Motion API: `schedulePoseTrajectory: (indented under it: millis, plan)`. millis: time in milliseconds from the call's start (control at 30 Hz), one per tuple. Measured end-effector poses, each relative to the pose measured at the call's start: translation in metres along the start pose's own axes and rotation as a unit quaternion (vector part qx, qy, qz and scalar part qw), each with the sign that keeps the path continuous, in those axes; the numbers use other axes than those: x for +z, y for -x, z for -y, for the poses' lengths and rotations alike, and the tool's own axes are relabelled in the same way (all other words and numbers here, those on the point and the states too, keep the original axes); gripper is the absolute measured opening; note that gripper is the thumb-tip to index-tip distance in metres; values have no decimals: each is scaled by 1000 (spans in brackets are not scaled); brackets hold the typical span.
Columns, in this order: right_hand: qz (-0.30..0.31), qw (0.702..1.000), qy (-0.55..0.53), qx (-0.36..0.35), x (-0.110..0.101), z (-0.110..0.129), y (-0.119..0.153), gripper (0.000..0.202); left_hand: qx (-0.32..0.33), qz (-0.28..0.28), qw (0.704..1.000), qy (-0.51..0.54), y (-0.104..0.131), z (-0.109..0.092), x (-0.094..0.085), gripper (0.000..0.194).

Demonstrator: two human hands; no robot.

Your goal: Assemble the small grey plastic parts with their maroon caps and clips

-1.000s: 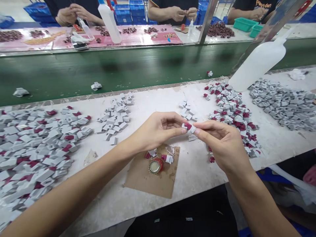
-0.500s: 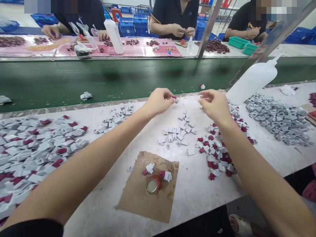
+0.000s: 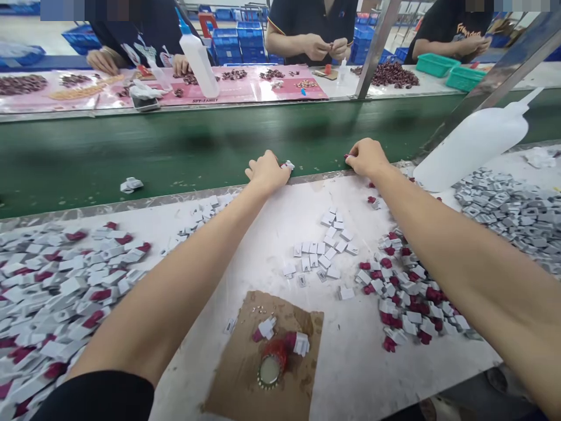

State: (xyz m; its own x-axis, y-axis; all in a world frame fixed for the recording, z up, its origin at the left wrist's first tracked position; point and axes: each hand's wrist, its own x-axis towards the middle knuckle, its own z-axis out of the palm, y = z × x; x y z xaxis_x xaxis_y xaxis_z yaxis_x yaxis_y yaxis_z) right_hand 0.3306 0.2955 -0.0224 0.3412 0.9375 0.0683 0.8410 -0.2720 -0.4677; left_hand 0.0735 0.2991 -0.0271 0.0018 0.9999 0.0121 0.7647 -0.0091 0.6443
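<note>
My left hand [image 3: 267, 171] is over the near edge of the green belt, its fingertips at a small white-and-maroon plastic piece [image 3: 287, 166]. It appears to pinch the piece, though the far fingers are partly hidden. Farther right, my right hand [image 3: 368, 156] also reaches over the belt edge, closed on a small maroon plastic piece [image 3: 347, 156] that is mostly covered by the fingers. Between my forearms lie loose white plastic blocks [image 3: 328, 248]. A pile of white-and-maroon pieces [image 3: 412, 292] sits below my right forearm.
Cardboard [image 3: 245, 362] carries a red bottle cap [image 3: 269, 369] and two assembled pieces. A large pile [image 3: 65, 286] covers the left; grey blocks [image 3: 508, 210] lie right, beside a tilted white squeeze bottle [image 3: 468, 146]. Across the green belt [image 3: 197, 140], co-workers sit behind a metal post [image 3: 377, 47].
Both hands have moved forward to the belt, the left one carrying its piece. My right hand, earlier apart above the table, has closed on a maroon piece. A white lump on the belt has shifted left.
</note>
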Motion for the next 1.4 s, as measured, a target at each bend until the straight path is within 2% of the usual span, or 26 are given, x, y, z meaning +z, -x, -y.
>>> schedulePoseTrajectory:
  millis: [33,100,167,233,300,467,567,667,767,867,1000,1267,1400]
  plan:
    - [1,1000,-10,-15,-1,4,4,32,15,-12,1000,-9,8,-3,-1,36]
    - [-5,998,-37,-48,-5,11,19,19,109,7,994,-19,29,-9,-3,42]
    - [-15,994,-70,-87,-13,15,46,18,236,95,967,-11,55,-13,-7,33]
    - [-21,987,-99,-124,-25,15,85,23,308,192,932,9,80,-12,-10,19]
    - [-19,982,-119,-148,-37,11,134,26,312,230,922,23,98,-9,-10,9]
    - [-19,970,-172,-172,-62,-3,265,23,288,204,935,34,112,-2,5,8]
    - [24,952,-237,-193,-59,-2,327,18,282,188,940,37,114,-3,13,12]
    - [65,922,-307,-229,-44,7,367,24,269,181,945,37,118,-5,17,12]
    - [73,900,-354,-244,-28,18,386,26,257,182,948,34,121,-3,15,15]
    - [76,886,-383,-252,-17,28,393,24,248,183,951,20,122,3,6,18]
    - [82,885,-371,-269,-10,34,392,22,239,185,953,1,127,14,-9,20]
    - [104,891,-333,-290,-15,41,390,24,199,233,952,12,142,18,-30,17]
    - [104,887,-370,-256,-24,39,387,23,183,258,948,23,136,18,-35,12]
